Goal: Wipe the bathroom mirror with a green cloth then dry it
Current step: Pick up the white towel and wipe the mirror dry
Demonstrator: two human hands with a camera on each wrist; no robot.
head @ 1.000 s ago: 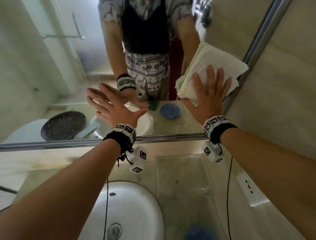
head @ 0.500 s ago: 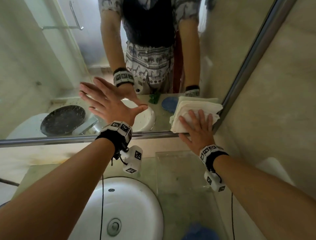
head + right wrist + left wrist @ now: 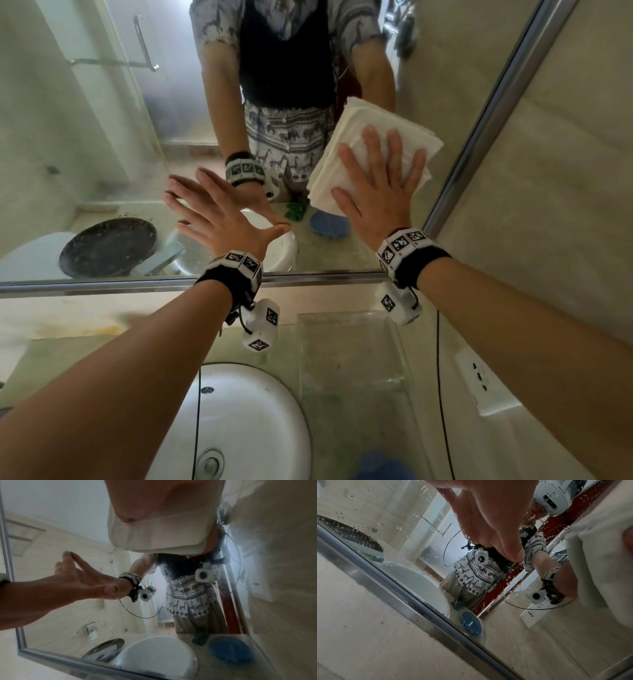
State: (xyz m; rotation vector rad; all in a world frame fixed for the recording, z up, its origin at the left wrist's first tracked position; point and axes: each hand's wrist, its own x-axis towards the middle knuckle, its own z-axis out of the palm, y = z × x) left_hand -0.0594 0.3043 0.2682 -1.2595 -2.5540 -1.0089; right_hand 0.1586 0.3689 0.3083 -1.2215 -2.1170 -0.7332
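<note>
The right hand (image 3: pixel 378 192) pressed the white towel (image 3: pixel 373 137) flat, fingers spread, at the mirror (image 3: pixel 102 144) frame's right; undried glass lay leftward, by the open left hand (image 3: pixel 219 216).

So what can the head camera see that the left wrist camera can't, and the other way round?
Only the head view shows the real sink below the mirror, both forearms, and the right hand flat on the white towel. Only the left wrist view shows water droplets speckling the glass up close. Both show the mirror's metal frame, the left hand, the towel, and the reflected blue dish.
</note>
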